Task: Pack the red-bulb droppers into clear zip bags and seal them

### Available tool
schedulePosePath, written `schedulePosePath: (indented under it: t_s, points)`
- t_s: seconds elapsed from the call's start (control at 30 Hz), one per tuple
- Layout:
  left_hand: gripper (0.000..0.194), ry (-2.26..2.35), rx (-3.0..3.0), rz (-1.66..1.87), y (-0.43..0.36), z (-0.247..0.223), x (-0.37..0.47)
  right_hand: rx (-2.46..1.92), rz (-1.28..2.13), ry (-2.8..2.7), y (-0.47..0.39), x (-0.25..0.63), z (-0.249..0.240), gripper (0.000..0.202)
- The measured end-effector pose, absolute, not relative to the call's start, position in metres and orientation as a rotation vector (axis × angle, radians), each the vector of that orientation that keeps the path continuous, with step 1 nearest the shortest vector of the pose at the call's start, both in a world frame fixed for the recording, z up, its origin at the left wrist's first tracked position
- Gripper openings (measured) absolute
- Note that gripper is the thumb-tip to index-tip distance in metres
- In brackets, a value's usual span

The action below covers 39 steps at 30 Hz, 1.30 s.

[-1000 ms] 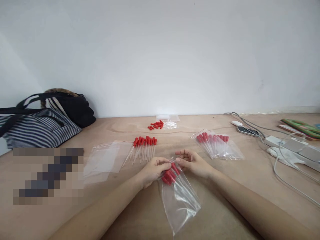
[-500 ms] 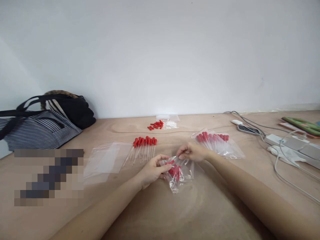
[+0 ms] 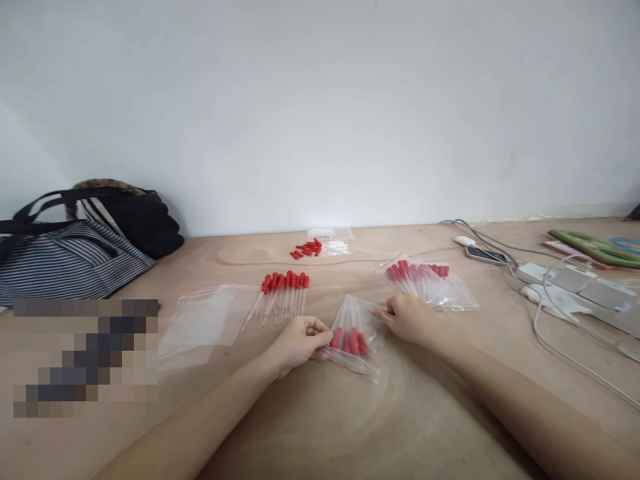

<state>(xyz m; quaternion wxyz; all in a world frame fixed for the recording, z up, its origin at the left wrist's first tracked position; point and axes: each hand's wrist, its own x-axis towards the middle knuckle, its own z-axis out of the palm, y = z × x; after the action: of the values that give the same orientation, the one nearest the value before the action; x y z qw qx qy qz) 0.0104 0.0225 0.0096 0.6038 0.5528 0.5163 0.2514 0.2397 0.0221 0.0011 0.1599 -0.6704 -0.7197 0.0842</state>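
A clear zip-lock bag (image 3: 367,327) lies in front of me, holding several glass droppers with red rubber bulbs (image 3: 355,341). Their bulbs point toward me and the thin tubes away. My left hand (image 3: 303,343) pinches the bag's left edge, close to its red seal line. At the upper right edge, my right hand (image 3: 407,319) has its fingers curled and the index fingertip on the plastic; the thumb is mostly hidden. Loose assembled droppers (image 3: 286,283) lie in a row beyond my left hand. Filled bags of droppers (image 3: 430,283) lie beyond my right hand.
Flat empty bags (image 3: 207,320) lie left. At the back are loose red bulbs (image 3: 306,249) and glass tubes (image 3: 336,247). A striped bag (image 3: 75,260) stands far left, beside a pixelated patch. Right are a power strip (image 3: 575,287), cables and a dark device (image 3: 485,255).
The crumpled bag now lies flatter, its droppers lined up with bulbs toward me. My right hand has moved right, from the bag's top to its right edge. The left hand still holds on.
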Motion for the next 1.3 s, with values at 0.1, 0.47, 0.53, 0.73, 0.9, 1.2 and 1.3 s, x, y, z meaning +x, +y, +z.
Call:
schedulePosePath:
  t_s: [0.1,0.47,0.53,0.73,0.9,1.2,1.3]
  points:
    - [0.021,1.199,1.358,0.573,0.021,0.006,0.011,-1.888,0.428,-2.065,0.014,0.246,0.0,0.041]
    - [0.005,1.077,1.564,0.536,0.012,0.008,0.009,-1.358,0.317,-1.863,0.029,0.223,-0.008,0.05]
    - [0.003,1.068,1.568,0.531,0.013,0.008,0.009,-1.166,0.234,-2.007,0.011,0.228,-0.001,0.046]
    - [0.005,1.08,1.583,0.559,0.013,0.002,0.011,-0.968,0.146,-2.348,-0.028,0.227,0.003,0.03]
    - [0.006,1.083,1.606,0.578,0.013,0.001,0.012,-1.02,0.066,-2.294,-0.027,0.22,-0.004,0.024]
    - [0.008,1.055,1.628,0.594,0.013,0.001,0.013,-1.226,-0.104,-2.141,-0.024,0.205,-0.012,0.016]
    - [0.009,1.052,1.618,0.602,0.013,0.0,0.013,-1.231,-0.202,-2.115,-0.024,0.201,-0.013,0.018]
